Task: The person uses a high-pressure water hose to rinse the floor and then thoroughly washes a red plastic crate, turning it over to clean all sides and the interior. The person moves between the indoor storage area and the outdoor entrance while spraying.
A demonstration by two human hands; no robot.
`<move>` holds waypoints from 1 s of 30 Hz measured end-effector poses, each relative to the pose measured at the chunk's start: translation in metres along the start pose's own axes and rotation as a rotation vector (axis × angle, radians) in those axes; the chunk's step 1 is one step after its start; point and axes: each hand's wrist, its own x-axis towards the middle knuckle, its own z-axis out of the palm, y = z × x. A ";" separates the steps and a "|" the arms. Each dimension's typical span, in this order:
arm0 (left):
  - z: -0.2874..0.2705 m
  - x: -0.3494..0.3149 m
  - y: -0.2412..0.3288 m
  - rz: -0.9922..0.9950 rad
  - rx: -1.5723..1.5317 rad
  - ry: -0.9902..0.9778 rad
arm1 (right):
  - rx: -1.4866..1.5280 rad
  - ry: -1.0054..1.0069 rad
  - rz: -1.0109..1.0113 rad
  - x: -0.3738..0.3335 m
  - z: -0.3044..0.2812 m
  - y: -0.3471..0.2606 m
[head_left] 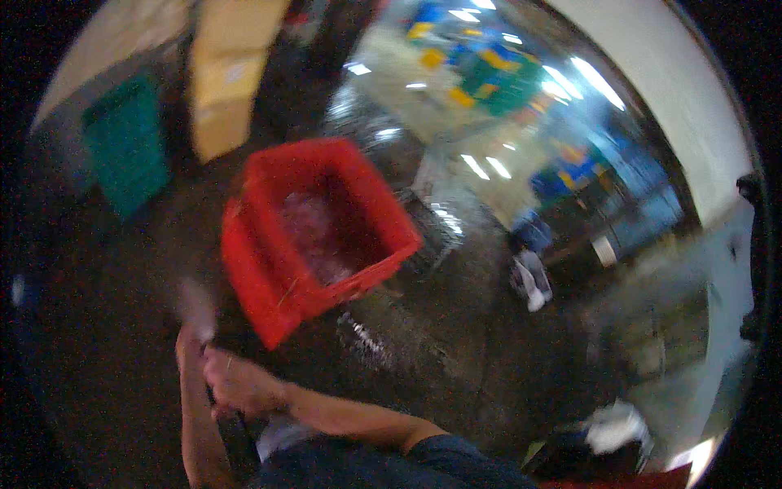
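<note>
Overhead, I see a dim, wet, dark concrete floor (456,342) fills most of the view; the whole picture is motion-blurred. Beyond it, bright ceiling light strips reflect on the wet surface, and blurred blue, yellow and green stacked goods (489,73) stand at the far side. A green plastic crate (126,143) and a stack of tan cardboard boxes (228,73) stand at upper left.

The largest nearby item is a red rectangular plastic crate (314,236), open-topped, resting on the floor just ahead of the hands, apart from them. Something pale and glossy lies inside it; I cannot tell what it is.

My right hand (240,383) reaches across the body and is curled shut around a small pale blurred object (197,310) that rises from the fist. My left hand (191,350) sits touching the right, just behind it; I cannot tell whether its fingers are closed or spread.

Judgement: with both hands meeting on one small item, keep the wrists close and steady and the item held over the floor near the crate, since the wet surface would make a dropped piece slide. A white crumpled rag-like item (529,281) lies well apart to the right.
</note>
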 end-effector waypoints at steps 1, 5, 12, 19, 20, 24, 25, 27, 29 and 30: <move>0.004 0.008 -0.002 -0.133 -0.170 0.151 | -0.278 0.144 -0.247 -0.001 -0.001 -0.004; 0.043 0.005 0.005 0.240 1.386 0.005 | -0.237 0.136 -0.268 -0.010 -0.011 -0.030; 0.050 -0.093 0.027 0.352 0.498 0.132 | -0.320 0.079 -0.149 -0.001 -0.026 -0.035; 0.048 -0.235 0.057 1.057 0.729 -0.125 | -0.352 -0.067 -0.341 0.020 -0.034 -0.036; 0.050 -0.245 0.062 1.178 0.728 -0.087 | -0.340 -0.076 -0.412 0.021 -0.032 -0.044; 0.071 -0.277 0.067 1.409 0.577 0.116 | -0.290 -0.069 -0.610 0.020 -0.025 -0.079; 0.076 -0.285 0.066 1.445 0.518 0.139 | -0.283 -0.083 -0.646 0.018 -0.024 -0.086; 0.085 -0.299 0.065 1.491 0.501 0.237 | -0.232 -0.055 -0.691 0.015 -0.026 -0.093; 0.095 -0.317 0.066 1.462 0.518 0.310 | 0.016 -0.072 -0.685 0.011 -0.028 -0.099; 0.101 -0.325 0.064 1.437 0.490 0.342 | 0.026 0.038 -0.755 0.007 -0.029 -0.102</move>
